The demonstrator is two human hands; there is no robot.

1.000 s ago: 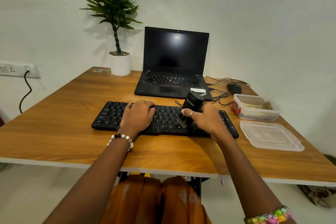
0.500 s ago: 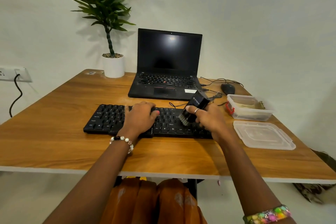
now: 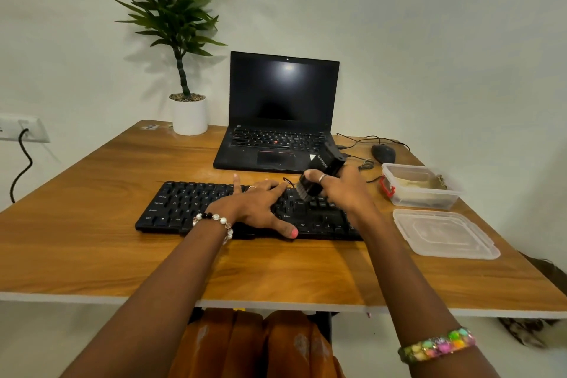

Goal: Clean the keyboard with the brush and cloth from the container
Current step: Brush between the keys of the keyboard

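Note:
A black keyboard (image 3: pixel 187 207) lies across the wooden table (image 3: pixel 92 242) in front of me. My left hand (image 3: pixel 257 206) rests flat on its middle keys with fingers spread. My right hand (image 3: pixel 345 190) grips a black brush (image 3: pixel 319 173), tilted, with its bristles down on the keys at the keyboard's right part. An open clear container (image 3: pixel 429 196) stands to the right with a pale cloth (image 3: pixel 411 184) inside. Its lid (image 3: pixel 445 236) lies flat in front of it.
A black laptop (image 3: pixel 282 114) stands open behind the keyboard. A potted plant (image 3: pixel 188 114) is at the back left, a black mouse (image 3: pixel 383 153) with loose cables at the back right. A wall socket with a black cord (image 3: pixel 23 157) is on the left.
The brush has moved toward the far rows of the keyboard's right part. My left hand stays on the keys, its fingers now spread wider. The camera view has shifted.

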